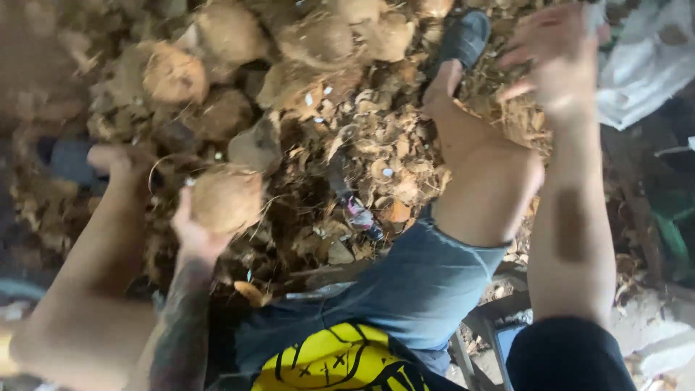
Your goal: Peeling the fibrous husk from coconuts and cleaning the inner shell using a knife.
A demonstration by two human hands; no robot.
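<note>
Cradling a husked coconut (226,199) from below, the left hand (194,233) has its fingers curled up around the near side of it, low in the left half of the view, just above the heap of brown husk scraps (376,159). It looks heavy and hard for its size, rigid under a rough, fibrous skin that should give good grip; a cupped palm under its round belly seems the surest hold, since loose fibres could pull away. It is pale tan, rounded, with stringy hairs trailing off. More coconuts (174,72) lie piled beyond it. Further right, a bare knee (492,181) in blue denim shorts rises over the husks, foot in a dark sandal (463,36). At far right the right hand (557,61) is raised, fingers spread and empty, near a white sack (644,65).
</note>
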